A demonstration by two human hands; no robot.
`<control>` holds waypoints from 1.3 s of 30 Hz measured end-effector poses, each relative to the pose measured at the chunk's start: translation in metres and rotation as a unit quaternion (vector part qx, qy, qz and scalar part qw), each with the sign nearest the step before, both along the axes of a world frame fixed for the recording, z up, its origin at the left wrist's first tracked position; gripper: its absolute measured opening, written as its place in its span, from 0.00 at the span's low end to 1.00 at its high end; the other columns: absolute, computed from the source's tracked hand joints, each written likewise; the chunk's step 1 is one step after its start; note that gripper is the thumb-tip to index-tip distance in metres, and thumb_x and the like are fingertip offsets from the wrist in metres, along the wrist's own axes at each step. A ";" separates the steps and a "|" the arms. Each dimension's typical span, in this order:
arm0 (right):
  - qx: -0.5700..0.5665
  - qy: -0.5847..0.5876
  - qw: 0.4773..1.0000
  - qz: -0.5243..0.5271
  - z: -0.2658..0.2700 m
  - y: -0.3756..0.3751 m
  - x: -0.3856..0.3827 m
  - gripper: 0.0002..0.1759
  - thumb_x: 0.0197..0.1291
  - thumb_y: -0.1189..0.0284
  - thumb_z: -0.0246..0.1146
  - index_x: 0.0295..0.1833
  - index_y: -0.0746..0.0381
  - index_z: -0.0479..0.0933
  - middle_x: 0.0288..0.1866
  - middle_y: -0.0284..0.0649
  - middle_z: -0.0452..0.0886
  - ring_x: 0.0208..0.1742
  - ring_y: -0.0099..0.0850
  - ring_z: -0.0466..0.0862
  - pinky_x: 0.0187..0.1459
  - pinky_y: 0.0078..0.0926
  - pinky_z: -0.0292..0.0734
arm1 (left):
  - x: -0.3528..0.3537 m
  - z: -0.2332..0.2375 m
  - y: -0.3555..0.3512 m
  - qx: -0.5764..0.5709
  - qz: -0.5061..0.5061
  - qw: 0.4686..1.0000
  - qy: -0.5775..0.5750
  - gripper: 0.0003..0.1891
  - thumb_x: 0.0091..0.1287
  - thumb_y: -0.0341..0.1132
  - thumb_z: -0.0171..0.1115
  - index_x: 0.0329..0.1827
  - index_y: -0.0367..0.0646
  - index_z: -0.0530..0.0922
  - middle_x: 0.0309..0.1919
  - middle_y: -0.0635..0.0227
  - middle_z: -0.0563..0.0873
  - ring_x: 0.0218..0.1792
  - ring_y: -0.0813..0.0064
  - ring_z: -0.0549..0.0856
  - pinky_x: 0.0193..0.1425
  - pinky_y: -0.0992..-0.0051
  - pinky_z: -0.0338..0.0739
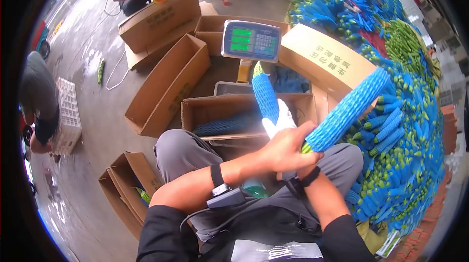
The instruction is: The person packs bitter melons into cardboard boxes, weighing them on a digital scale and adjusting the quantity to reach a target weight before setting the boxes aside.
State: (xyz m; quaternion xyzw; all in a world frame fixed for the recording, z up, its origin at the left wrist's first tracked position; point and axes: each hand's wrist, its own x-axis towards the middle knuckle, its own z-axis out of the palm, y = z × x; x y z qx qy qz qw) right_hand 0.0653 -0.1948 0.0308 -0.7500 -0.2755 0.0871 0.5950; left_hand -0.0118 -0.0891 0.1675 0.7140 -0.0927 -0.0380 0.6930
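We find the larger blue-netted vegetable (pixel 348 110) just ahead and to the right of our left hand (pixel 293 148), which is the nearer one; its long axis runs outward from those fingers, up toward the netted heap (pixel 413 164) on their right. Our bare left fingers are curled round its near end, pressed close, with a little green showing beside them. Our left arm crosses over the right wrist. Beyond the left fingers, our gloved right hand (pixel 282 118) grips the lower part of a slimmer netted vegetable (pixel 265 97), whose green tip points away from us. We cannot tell how every gloved finger bends. An open-topped carton (pixel 207 110) lies just left of the glove, the scale display (pixel 251 41) farther ahead.
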 end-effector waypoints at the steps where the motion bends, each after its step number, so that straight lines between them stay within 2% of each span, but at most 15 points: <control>1: -0.027 0.028 0.999 -0.012 -0.005 0.008 -0.002 0.42 0.69 0.62 0.69 0.82 0.66 0.62 0.70 0.58 0.78 0.71 0.53 0.79 0.72 0.51 0.73 | -0.001 -0.001 0.002 0.001 -0.010 1.000 0.022 0.28 0.65 0.43 0.75 0.63 0.40 0.77 0.45 0.50 0.89 0.48 0.54 0.91 0.55 0.60 0.83; 3: -0.442 0.004 0.895 -0.062 0.028 0.030 -0.015 0.45 0.71 0.56 0.69 0.86 0.61 0.60 0.77 0.56 0.73 0.78 0.53 0.72 0.76 0.52 0.68 | -0.004 0.003 0.007 -0.021 -0.021 0.998 0.059 0.30 0.65 0.43 0.75 0.66 0.39 0.76 0.46 0.49 0.90 0.49 0.54 0.91 0.56 0.61 0.83; 6: -0.468 -0.018 0.881 -0.074 0.024 0.027 -0.011 0.52 0.66 0.50 0.73 0.85 0.65 0.59 0.76 0.61 0.72 0.76 0.59 0.72 0.76 0.54 0.67 | -0.008 -0.001 0.009 -0.030 -0.008 0.998 0.061 0.32 0.65 0.43 0.75 0.69 0.39 0.75 0.46 0.50 0.90 0.49 0.56 0.91 0.57 0.61 0.83; 10: -0.391 -0.057 0.912 -0.109 0.019 0.017 -0.002 0.51 0.65 0.53 0.76 0.84 0.66 0.61 0.76 0.62 0.72 0.75 0.57 0.74 0.75 0.52 0.69 | -0.006 0.000 0.009 -0.048 0.002 0.997 0.057 0.32 0.65 0.42 0.74 0.70 0.39 0.75 0.45 0.51 0.90 0.48 0.59 0.91 0.57 0.61 0.83; 12: -0.363 -0.046 0.923 -0.119 0.019 0.013 0.003 0.51 0.65 0.52 0.75 0.83 0.67 0.61 0.75 0.63 0.73 0.75 0.58 0.74 0.75 0.53 0.70 | -0.003 -0.004 0.005 -0.047 0.044 0.998 -0.001 0.28 0.64 0.46 0.72 0.63 0.42 0.77 0.39 0.49 0.91 0.40 0.46 0.92 0.49 0.53 0.85; 18: -0.304 -0.043 0.944 -0.120 0.024 -0.006 0.002 0.48 0.70 0.56 0.71 0.85 0.67 0.58 0.76 0.64 0.69 0.77 0.57 0.71 0.77 0.51 0.66 | 0.002 -0.004 -0.001 -0.057 0.025 0.998 0.031 0.29 0.64 0.46 0.72 0.64 0.42 0.76 0.33 0.51 0.90 0.41 0.44 0.92 0.49 0.54 0.85; 21: -0.303 -0.089 0.949 -0.024 0.022 -0.028 0.002 0.44 0.77 0.58 0.63 0.87 0.66 0.54 0.83 0.61 0.61 0.82 0.53 0.63 0.82 0.49 0.58 | 0.006 -0.005 -0.003 -0.043 0.016 0.998 0.034 0.29 0.64 0.46 0.72 0.65 0.42 0.76 0.37 0.49 0.91 0.43 0.43 0.91 0.51 0.53 0.84; 23: -0.084 0.116 0.988 0.060 0.036 -0.034 -0.001 0.41 0.82 0.58 0.55 0.90 0.63 0.49 0.88 0.56 0.54 0.87 0.49 0.55 0.85 0.47 0.49 | 0.008 -0.005 -0.002 -0.032 0.003 0.998 0.050 0.31 0.64 0.44 0.73 0.67 0.40 0.76 0.44 0.50 0.90 0.48 0.51 0.91 0.56 0.58 0.83; 24: -0.083 0.116 0.988 0.058 0.035 -0.035 0.000 0.41 0.82 0.58 0.55 0.90 0.63 0.49 0.88 0.56 0.54 0.87 0.49 0.55 0.85 0.47 0.49 | 0.010 -0.005 -0.002 -0.022 -0.008 0.998 0.066 0.33 0.65 0.43 0.74 0.70 0.38 0.76 0.50 0.51 0.89 0.52 0.59 0.90 0.60 0.63 0.82; 26: -0.009 0.220 0.975 0.025 0.032 -0.035 0.002 0.42 0.82 0.56 0.52 0.91 0.59 0.45 0.89 0.52 0.52 0.89 0.46 0.52 0.87 0.45 0.44 | 0.012 -0.005 -0.002 -0.019 -0.014 0.997 0.075 0.33 0.65 0.43 0.74 0.71 0.38 0.76 0.50 0.51 0.89 0.52 0.59 0.90 0.60 0.63 0.82; 31: -0.066 0.192 0.979 0.002 0.028 -0.034 0.003 0.41 0.81 0.60 0.55 0.90 0.60 0.47 0.86 0.52 0.57 0.87 0.46 0.56 0.85 0.45 0.51 | 0.013 -0.011 -0.007 -0.020 -0.009 0.997 0.069 0.33 0.64 0.43 0.75 0.70 0.38 0.76 0.50 0.52 0.89 0.53 0.59 0.90 0.61 0.63 0.81; 33: -0.055 0.214 0.975 -0.018 0.025 -0.024 0.005 0.42 0.80 0.63 0.59 0.89 0.62 0.48 0.84 0.53 0.61 0.85 0.47 0.61 0.84 0.45 0.55 | 0.014 -0.013 -0.009 -0.022 0.017 0.999 0.031 0.31 0.63 0.48 0.72 0.66 0.43 0.75 0.45 0.45 0.90 0.49 0.39 0.89 0.56 0.51 0.82; 35: -0.247 0.072 0.964 -0.062 0.016 -0.013 0.005 0.49 0.71 0.66 0.71 0.87 0.65 0.49 0.77 0.54 0.71 0.78 0.48 0.72 0.80 0.44 0.64 | 0.014 -0.014 -0.010 -0.023 0.016 0.999 0.032 0.31 0.63 0.48 0.72 0.66 0.42 0.75 0.45 0.45 0.90 0.49 0.39 0.89 0.56 0.50 0.82; 36: -0.243 0.058 0.967 -0.047 0.016 -0.012 0.001 0.50 0.71 0.67 0.72 0.89 0.58 0.50 0.78 0.52 0.71 0.77 0.42 0.73 0.78 0.41 0.67 | 0.014 -0.014 -0.009 -0.025 0.017 0.999 0.031 0.30 0.63 0.48 0.72 0.65 0.42 0.76 0.44 0.45 0.90 0.49 0.39 0.89 0.56 0.50 0.82; 39: -0.275 0.185 0.943 -0.009 0.014 0.003 0.008 0.54 0.67 0.64 0.76 0.89 0.59 0.50 0.77 0.52 0.73 0.75 0.44 0.76 0.77 0.42 0.69 | 0.014 -0.011 -0.008 -0.021 0.012 0.998 0.050 0.29 0.64 0.46 0.71 0.63 0.42 0.76 0.44 0.46 0.90 0.49 0.41 0.90 0.55 0.52 0.83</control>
